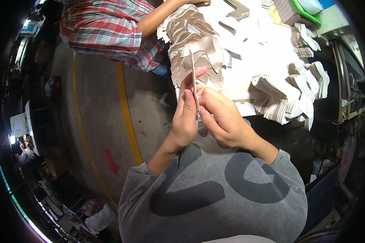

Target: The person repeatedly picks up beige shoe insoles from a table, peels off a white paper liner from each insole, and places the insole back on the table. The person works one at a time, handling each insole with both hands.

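Note:
In front of my chest, I hold a thin, flat beige cut piece (193, 67) upright, so only its narrow edge shows. My left hand (185, 123) is closed on it, with the thumb on the near side and fingers partly hidden behind. On the other side, my right hand (224, 118) pinches its lower end between bent fingers and thumb. Just beyond my hands lies a loose heap of similar beige cut pieces (190, 28), overlapping along the table's left edge. Whether it is leather or another sheet material, I cannot tell.
The white table (257, 52) carries fanned stacks of curved cut pieces (271, 95) at its right edge. A green-rimmed basket (296, 14) stands at the far right. A person in a plaid shirt (105, 32) works at the far left. Yellow lines (127, 109) mark the floor.

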`<state>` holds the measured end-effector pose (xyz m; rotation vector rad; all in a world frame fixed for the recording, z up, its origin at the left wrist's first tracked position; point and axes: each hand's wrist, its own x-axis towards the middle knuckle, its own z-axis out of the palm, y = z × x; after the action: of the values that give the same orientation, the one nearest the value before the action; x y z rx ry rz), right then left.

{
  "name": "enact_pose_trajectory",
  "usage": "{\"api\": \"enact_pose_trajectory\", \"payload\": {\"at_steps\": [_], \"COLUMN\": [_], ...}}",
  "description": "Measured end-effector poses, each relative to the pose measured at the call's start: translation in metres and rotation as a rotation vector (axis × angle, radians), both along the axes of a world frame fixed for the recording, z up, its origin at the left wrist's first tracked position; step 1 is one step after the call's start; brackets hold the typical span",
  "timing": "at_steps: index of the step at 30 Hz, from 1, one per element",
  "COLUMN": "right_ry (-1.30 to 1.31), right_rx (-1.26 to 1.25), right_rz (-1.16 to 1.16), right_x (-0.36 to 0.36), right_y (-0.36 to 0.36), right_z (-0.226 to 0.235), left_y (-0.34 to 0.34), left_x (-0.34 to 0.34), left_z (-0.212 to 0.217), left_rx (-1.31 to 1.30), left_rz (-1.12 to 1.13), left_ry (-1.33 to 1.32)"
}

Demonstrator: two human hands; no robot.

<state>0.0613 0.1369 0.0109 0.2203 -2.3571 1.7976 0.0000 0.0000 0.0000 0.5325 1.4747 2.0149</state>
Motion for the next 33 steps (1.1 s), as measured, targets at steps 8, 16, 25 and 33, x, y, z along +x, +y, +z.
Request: {"api": "enact_pose_trajectory", "payload": {"at_steps": [8,16,25,33], "right_ry": [0.066,0.057,0.129,0.267], "right_rx": [0.266,0.457,0.313,0.220], "right_rz": [0.001,-0.152,-0.063,-0.132], "right_x": [0.003,-0.006,-0.005,0.001], "right_y": [0.005,0.021,0.031,0.019], "right_z": [0.003,-0.018,-0.013,-0.013], "left_y": [0.007,-0.011,-0.018,-0.009], "left_x": [0.012,-0.021,-0.025,-0.012], "left_z": [0.001,-0.008,-0.012,-0.005], "left_rx": [0.158,-0.786,-0.448,-0.419], "left_rz": [0.184,0.380,0.190,0.338], "left_ry": [-0.393,0.708,0.911,1.022]}}
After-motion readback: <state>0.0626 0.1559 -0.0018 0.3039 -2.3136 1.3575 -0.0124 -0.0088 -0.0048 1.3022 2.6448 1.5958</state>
